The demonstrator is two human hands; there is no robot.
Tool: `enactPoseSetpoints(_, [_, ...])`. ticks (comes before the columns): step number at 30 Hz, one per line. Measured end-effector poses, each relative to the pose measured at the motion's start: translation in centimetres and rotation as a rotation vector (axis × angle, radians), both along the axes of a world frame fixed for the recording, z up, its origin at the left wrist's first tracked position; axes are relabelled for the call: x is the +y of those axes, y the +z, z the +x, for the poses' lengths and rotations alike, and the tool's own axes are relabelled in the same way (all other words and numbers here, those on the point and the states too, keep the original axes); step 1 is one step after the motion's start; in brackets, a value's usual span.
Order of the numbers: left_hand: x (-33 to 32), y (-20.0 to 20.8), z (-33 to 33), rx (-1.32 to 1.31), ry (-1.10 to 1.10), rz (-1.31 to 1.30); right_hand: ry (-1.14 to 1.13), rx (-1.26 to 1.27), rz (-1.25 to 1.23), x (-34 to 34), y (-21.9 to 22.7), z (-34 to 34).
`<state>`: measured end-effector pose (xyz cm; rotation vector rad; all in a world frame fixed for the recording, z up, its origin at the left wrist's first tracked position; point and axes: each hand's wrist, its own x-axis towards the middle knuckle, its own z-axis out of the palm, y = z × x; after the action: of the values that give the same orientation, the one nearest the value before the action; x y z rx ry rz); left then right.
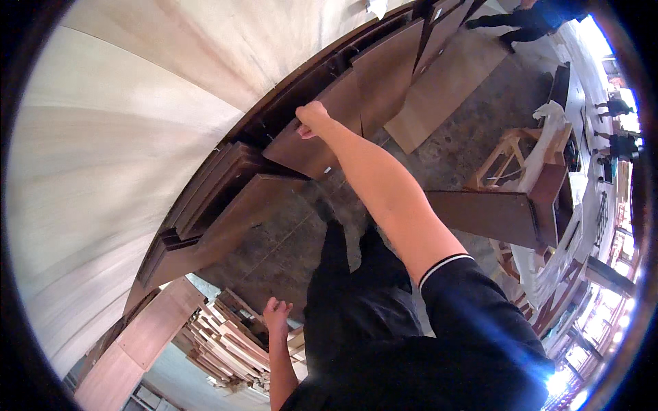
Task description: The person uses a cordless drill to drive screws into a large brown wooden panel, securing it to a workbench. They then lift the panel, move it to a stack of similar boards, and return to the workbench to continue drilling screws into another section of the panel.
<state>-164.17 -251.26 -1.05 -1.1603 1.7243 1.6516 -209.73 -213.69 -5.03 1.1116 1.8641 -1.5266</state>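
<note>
Brown wood everywhere, and I'm reaching my right hand out at full stretch, fingers curling over the top edge of a brown panel and clamping onto it. That panel is leaning in a row of similar boards propped against the big pale sheet on my left. My left hand is hanging low by my hip, fingers loosely curled, gripping nothing, close to a stack of pale offcuts. Between the leaning boards and the dark cabinet piece on my right, a strip of bare concrete floor is lying open around my legs. Farther off, a flat cardboard sheet is lying on the floor.
</note>
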Motion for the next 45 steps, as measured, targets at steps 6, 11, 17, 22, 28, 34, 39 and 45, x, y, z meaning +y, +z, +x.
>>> enactPoseSetpoints(6, [-1.2,-4.7,3.8,-0.223,-0.068,-0.012,0.310,0.234,0.193,4.1,3.1,10.1])
enactPoseSetpoints(11, [1.6,-4.6,0.1,-0.242,-0.058,0.205,0.358,0.015,0.539,13.2,-6.3,40.5])
enactPoseSetpoints(17, [-1.0,-12.5,-6.7,-0.055,-0.368,0.274,0.030,-0.456,0.374,13.1,-5.6,71.6])
enactPoseSetpoints(22, [12.0,-12.2,-7.4,-0.112,-0.569,0.038,-0.423,-0.454,0.164,12.0,-1.2,85.3])
enactPoseSetpoints(28, [29.2,-8.9,-1.7,-0.015,-1.245,-0.194,-0.828,-0.249,0.007,10.0,-1.8,94.4])
enactPoseSetpoints(34, [50.1,-1.2,12.2,0.281,-1.870,-0.019,-1.236,-0.083,0.028,6.5,-0.7,104.7])
enactPoseSetpoints(39, [63.5,1.2,20.1,0.202,-2.096,-0.037,-1.569,0.018,0.178,9.4,6.5,110.8])
enactPoseSetpoints(45, [73.2,-4.9,26.5,0.131,-2.159,-0.078,-1.549,0.087,1.159,26.2,33.8,120.2])
